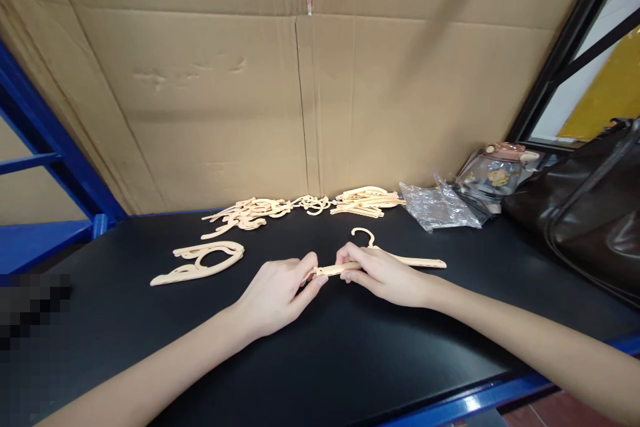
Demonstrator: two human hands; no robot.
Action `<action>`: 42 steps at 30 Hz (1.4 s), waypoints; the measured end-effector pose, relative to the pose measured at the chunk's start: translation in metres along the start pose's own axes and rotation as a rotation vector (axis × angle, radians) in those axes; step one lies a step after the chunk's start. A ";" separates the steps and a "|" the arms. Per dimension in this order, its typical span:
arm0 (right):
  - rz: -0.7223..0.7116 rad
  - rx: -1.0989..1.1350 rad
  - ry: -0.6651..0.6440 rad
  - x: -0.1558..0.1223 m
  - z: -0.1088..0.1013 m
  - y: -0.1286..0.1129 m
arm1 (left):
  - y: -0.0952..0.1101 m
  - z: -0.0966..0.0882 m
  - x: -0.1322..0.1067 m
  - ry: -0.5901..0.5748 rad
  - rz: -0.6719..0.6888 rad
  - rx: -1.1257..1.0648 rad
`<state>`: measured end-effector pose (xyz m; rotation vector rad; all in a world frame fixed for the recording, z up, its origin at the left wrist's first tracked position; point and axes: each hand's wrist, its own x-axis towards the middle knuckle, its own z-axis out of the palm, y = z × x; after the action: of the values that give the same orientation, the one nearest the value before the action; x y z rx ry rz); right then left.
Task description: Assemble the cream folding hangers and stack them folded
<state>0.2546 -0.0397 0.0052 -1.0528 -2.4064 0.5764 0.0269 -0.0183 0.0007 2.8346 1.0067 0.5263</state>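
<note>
While the left hand pinches one end of a slim, cream plastic hanger piece between thumb and fingers, the right hand grips its other end, over the smooth black bench. Partly hidden behind the right hand lies a cream plastic hooked hanger part. To the left rests a folded cream plastic hanger; farther back, cream plastic parts lie heaped near crumpled clear plastic bags.
</note>
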 end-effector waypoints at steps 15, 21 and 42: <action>0.000 0.100 -0.035 -0.001 -0.001 -0.004 | -0.003 0.000 -0.002 -0.034 0.056 0.002; 0.013 0.116 0.000 0.000 0.001 0.002 | -0.003 0.000 -0.002 -0.067 0.049 0.016; 0.007 0.244 -0.073 -0.001 -0.003 -0.003 | -0.003 -0.002 -0.003 -0.121 0.047 -0.032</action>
<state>0.2551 -0.0416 0.0086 -0.9505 -2.3209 0.8992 0.0225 -0.0182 0.0016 2.8283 0.9049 0.3656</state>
